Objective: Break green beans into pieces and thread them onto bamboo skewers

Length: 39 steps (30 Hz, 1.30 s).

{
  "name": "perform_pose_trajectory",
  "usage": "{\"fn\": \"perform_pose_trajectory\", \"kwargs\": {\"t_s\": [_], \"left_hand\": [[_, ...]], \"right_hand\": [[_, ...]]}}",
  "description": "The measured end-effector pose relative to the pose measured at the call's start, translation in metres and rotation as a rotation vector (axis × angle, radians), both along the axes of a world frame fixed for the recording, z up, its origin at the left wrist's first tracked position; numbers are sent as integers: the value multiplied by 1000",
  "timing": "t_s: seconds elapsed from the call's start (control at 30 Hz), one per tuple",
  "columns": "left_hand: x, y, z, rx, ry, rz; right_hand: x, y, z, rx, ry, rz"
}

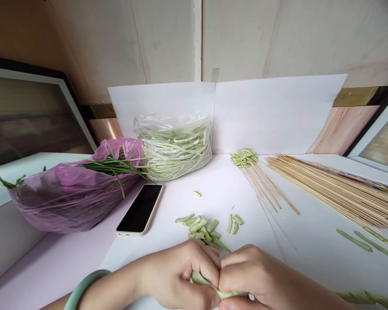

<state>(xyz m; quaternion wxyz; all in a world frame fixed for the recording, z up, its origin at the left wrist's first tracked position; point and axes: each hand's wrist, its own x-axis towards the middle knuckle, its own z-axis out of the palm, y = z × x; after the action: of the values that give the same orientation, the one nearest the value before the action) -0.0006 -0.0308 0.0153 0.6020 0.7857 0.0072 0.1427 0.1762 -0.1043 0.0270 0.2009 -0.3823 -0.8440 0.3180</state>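
Observation:
My left hand (184, 271) and my right hand (245, 275) meet at the near middle of the table, both closed on one pale green bean (205, 282). The bean shows between my left thumb and fingers and runs under my right fingers. Just beyond my knuckles lies a small pile of short bean pieces (198, 226). A few more cut pieces (236, 221) rest to its right, and a single bit (197, 193) lies farther back. At the lower right a long bean (365, 297) is partly hidden by my right forearm.
Bamboo skewers (336, 189) are spread at the right, near several longer bean pieces (354, 240). Skewers threaded with bean pieces (244, 157) lie at the back. A clear bag of long beans (177, 150), a purple bag of greens (74, 198) and a phone (140, 209) occupy the left.

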Motion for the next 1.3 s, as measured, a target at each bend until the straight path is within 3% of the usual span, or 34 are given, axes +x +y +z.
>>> {"fn": "perform_pose_trajectory", "kwargs": {"t_s": [0.13,0.23,0.4,0.5,0.63,0.93,1.07,1.3], "left_hand": [[-4,0,2,-61,19,0],[-7,1,6,-14,70,121],[-6,7,3,427,176,542],[-5,13,0,620,296,646],[-6,15,-2,694,357,649],[-6,6,2,580,250,680],[-4,1,2,579,235,693],[-4,-3,0,650,233,526]], "right_hand": [[10,4,5,-44,118,-17],[19,9,7,-17,149,-128],[21,16,3,-3,91,-317],[18,19,2,7,52,-394],[15,20,2,16,-8,-405],[14,14,-2,58,-44,-296],[11,16,-10,69,52,-298],[4,14,-24,263,100,-288]]}}
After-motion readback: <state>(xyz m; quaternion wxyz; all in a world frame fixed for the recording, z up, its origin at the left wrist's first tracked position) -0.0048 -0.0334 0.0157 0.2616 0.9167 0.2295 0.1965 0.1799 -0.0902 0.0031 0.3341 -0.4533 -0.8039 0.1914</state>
